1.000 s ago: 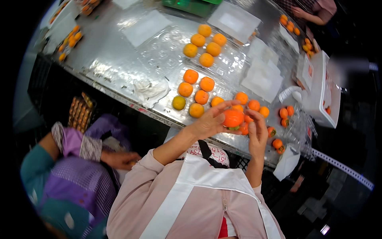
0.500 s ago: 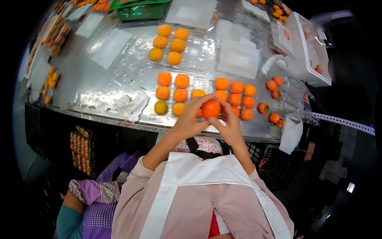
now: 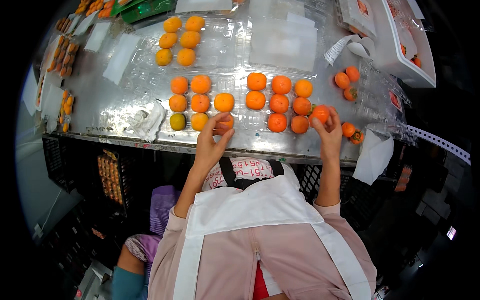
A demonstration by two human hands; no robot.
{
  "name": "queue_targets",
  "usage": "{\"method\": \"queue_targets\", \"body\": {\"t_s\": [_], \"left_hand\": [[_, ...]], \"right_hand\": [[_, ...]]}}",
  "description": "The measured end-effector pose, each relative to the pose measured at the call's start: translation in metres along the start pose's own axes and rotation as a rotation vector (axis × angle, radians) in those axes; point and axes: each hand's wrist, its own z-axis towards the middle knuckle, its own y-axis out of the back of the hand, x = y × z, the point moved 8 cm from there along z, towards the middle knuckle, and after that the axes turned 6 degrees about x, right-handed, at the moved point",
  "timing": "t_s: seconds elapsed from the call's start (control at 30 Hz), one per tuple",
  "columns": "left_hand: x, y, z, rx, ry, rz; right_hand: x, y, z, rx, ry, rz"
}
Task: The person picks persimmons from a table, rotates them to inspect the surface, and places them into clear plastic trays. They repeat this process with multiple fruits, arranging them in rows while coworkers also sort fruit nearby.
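My right hand (image 3: 328, 134) grips a bright orange persimmon (image 3: 319, 114) with a bit of green leaf, just right of the right clear tray. My left hand (image 3: 213, 138) has its fingers bent round a persimmon (image 3: 227, 121) in the near right cup of the left clear tray, partly hiding it. Another persimmon (image 3: 224, 102) sits just beyond that one. A greenish persimmon (image 3: 177, 122) lies at the tray's near left. The right tray holds several orange persimmons (image 3: 279, 104); its near left cup (image 3: 255, 120) is bare.
Behind stands another tray with several yellower persimmons (image 3: 190, 40). Loose persimmons (image 3: 342, 80) lie at the right, near a white foam box (image 3: 420, 65). A crumpled white cloth (image 3: 145, 121) lies at the front left. Black crates (image 3: 112, 172) stand below the metal table's edge.
My hands have parted from the persimmon they held together. The left moved to the left tray; the right moved right and took hold of a loose persimmon. The view has shifted.
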Motion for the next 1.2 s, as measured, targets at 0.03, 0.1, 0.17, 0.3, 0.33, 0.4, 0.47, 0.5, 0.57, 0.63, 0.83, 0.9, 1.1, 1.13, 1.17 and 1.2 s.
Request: {"method": "queue_targets", "body": {"t_s": [0.03, 0.1, 0.17, 0.3, 0.33, 0.4, 0.47, 0.5, 0.57, 0.63, 0.83, 0.9, 1.1, 1.13, 1.17, 1.2], "left_hand": [[0.005, -0.008, 0.001, 0.016, 0.021, 0.031], [0.01, -0.023, 0.006, 0.051, 0.052, 0.083], [0.004, -0.042, 0.013, 0.085, 0.074, 0.093], [-0.005, -0.07, 0.024, 0.151, 0.086, 0.022], [-0.008, -0.079, 0.027, 0.174, 0.107, -0.048], [-0.019, -0.1, 0.033, 0.273, 0.159, -0.202], [-0.035, -0.122, 0.038, 0.357, 0.19, -0.409], [-0.04, -0.132, 0.038, 0.399, 0.202, -0.512], [-0.044, -0.145, 0.037, 0.374, 0.268, -0.651], [-0.043, -0.148, 0.035, 0.37, 0.3, -0.712], [-0.028, -0.149, 0.019, 0.35, 0.433, -0.683], [-0.026, -0.145, 0.015, 0.372, 0.456, -0.693], [0.0, -0.12, 0.0, 0.299, 0.406, -0.489], [0.006, -0.117, -0.003, 0.286, 0.415, -0.487], [0.011, -0.114, -0.006, 0.274, 0.424, -0.485], [0.013, -0.113, -0.007, 0.262, 0.439, -0.487]], "right_hand": [[-0.002, 0.015, 0.002, -0.027, -0.001, 0.016], [-0.008, 0.028, 0.006, 0.022, -0.062, 0.149], [-0.01, 0.033, 0.01, 0.076, -0.098, 0.384], [-0.007, 0.024, 0.02, 0.283, -0.14, 0.608], [-0.007, 0.021, 0.022, 0.313, -0.116, 0.573], [-0.007, 0.012, 0.023, 0.374, -0.068, 0.502], [0.01, -0.004, 0.021, 0.422, 0.057, 0.259], [0.017, -0.013, 0.018, 0.442, 0.123, 0.138], [0.022, -0.026, 0.011, 0.449, 0.229, -0.059], [0.032, -0.037, 0.003, 0.478, 0.365, -0.278], [0.032, -0.036, -0.004, 0.409, 0.368, -0.393], [0.024, -0.02, 0.006, 0.338, 0.37, -0.46], [0.037, 0.087, 0.047, -0.11, 0.277, -0.874], [0.037, 0.102, 0.052, -0.151, 0.242, -0.946], [0.032, 0.111, 0.058, -0.121, 0.166, -1.005], [0.024, 0.121, 0.063, -0.093, 0.088, -1.062]]}}
